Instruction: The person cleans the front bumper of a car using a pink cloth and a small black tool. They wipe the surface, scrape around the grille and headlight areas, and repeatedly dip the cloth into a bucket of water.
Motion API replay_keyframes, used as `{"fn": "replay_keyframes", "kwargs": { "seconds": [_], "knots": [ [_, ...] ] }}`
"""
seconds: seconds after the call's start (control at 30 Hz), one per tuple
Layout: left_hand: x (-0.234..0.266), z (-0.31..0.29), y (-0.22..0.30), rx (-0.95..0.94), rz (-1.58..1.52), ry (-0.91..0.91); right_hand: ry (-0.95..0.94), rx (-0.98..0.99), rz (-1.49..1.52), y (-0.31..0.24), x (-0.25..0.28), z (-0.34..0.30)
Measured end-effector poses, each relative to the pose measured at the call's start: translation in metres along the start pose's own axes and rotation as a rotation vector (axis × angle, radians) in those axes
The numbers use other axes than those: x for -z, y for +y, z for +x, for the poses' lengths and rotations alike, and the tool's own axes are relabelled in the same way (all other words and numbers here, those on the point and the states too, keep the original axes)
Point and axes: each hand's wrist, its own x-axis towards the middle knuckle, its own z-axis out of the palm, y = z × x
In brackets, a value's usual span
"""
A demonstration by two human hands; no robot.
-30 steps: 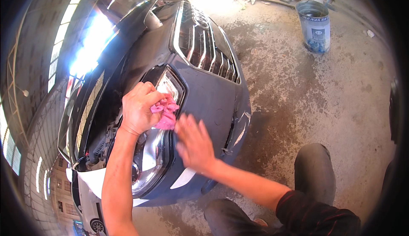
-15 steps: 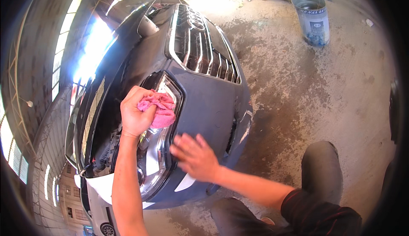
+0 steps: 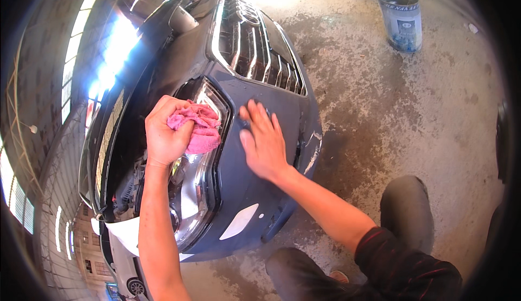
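A dark grey-blue car bumper (image 3: 255, 192) fills the middle, with a clear headlight (image 3: 191, 192) along its left side. My left hand (image 3: 165, 130) is closed round a crumpled pink cloth (image 3: 199, 127), held over the upper part of the headlight and hiding some of it. To the right, my right hand (image 3: 264, 141) lies flat on or just over the bumper between headlight and grille, fingers stretched out and a little blurred. Above it stands the chrome-edged grille (image 3: 258, 46). Below that hand, a white diamond-shaped patch (image 3: 239, 222) shows on the bumper.
At the far right a bucket (image 3: 400, 21) stands on the stained concrete floor (image 3: 358, 100). The engine bay (image 3: 127, 187) lies open left of the headlight. Another car (image 3: 127, 268) is at lower left. My bent knee (image 3: 407, 208) is at lower right.
My right hand has moved up the bumper, away from the headlight's edge, uncovering the white patch. The left hand still grips the cloth; the view has shifted slightly.
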Motion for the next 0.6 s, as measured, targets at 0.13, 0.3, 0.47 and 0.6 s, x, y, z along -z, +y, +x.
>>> {"fn": "replay_keyframes", "kwargs": {
  "seconds": [0.13, 0.3, 0.47, 0.6],
  "knots": [
    [0.000, -0.001, -0.002, 0.018, -0.006, -0.014, -0.049, 0.135, -0.152, -0.031, -0.016, -0.070],
    [0.008, 0.007, 0.002, 0.001, 0.035, -0.017, -0.102, 0.127, -0.032, -0.016, -0.002, -0.060],
    [0.000, 0.005, 0.000, 0.019, 0.042, -0.034, -0.009, -0.084, 0.073, 0.002, 0.004, -0.007],
    [-0.002, 0.000, -0.001, 0.020, 0.048, -0.022, -0.198, 0.101, 0.028, -0.011, 0.011, -0.075]
  ]
}}
